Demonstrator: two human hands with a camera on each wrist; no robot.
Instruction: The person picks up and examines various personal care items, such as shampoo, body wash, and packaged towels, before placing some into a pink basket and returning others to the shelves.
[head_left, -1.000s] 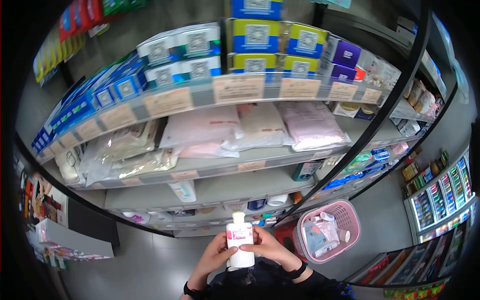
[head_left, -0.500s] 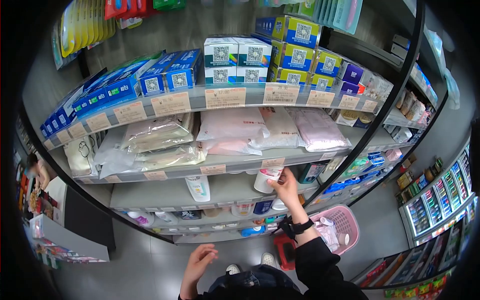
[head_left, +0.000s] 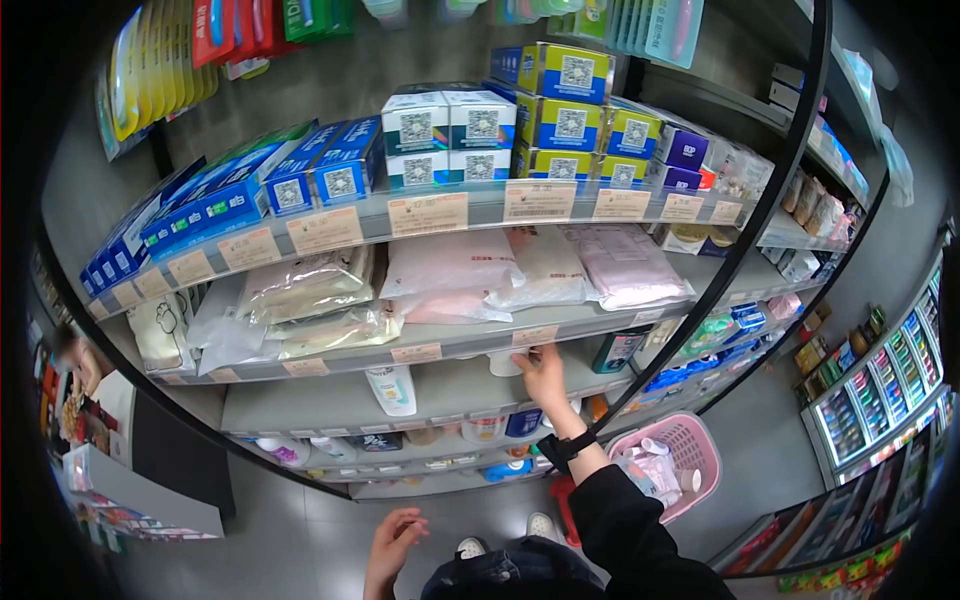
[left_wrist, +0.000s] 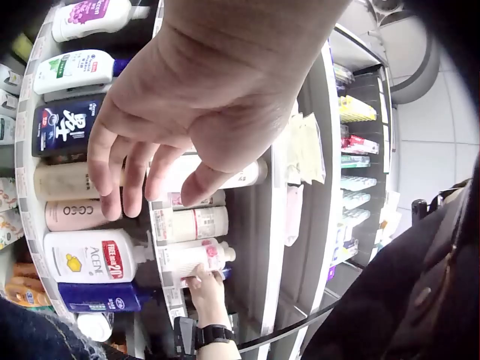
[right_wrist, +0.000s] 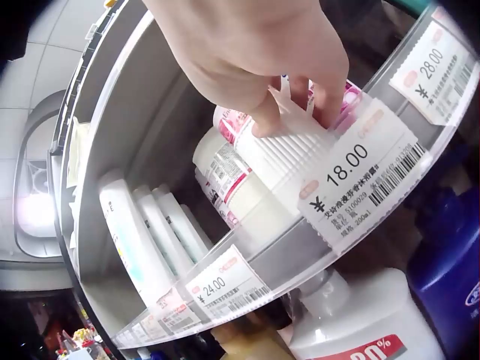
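Note:
My right hand [head_left: 545, 378] reaches into the shelf below the bagged packs and grips a white ribbed bottle [right_wrist: 277, 154] with a pink floral label. In the right wrist view, thumb and fingers lie on opposite sides of the bottle, behind the clear shelf lip [right_wrist: 289, 232]. Beside it stands another white container with a pink-banded label [right_wrist: 225, 176]. Seen from the left wrist, the held bottle sits lowest in its row, with similar containers above. My left hand [head_left: 393, 545] hangs in front of my body, fingers loosely bent, holding nothing.
A pink basket [head_left: 712, 462] with several items stands on the floor at right. Pump bottles [left_wrist: 90, 256] line the shelf below. Bagged packs [head_left: 455, 262] and toothpaste boxes [head_left: 415, 130] fill shelves above. A black upright post [head_left: 735, 262] crosses at right.
Both hands held the bottle before my body. The left hand let go and lowered; the right hand carried the bottle up to the shelf, and now has it further in under the shelf above.

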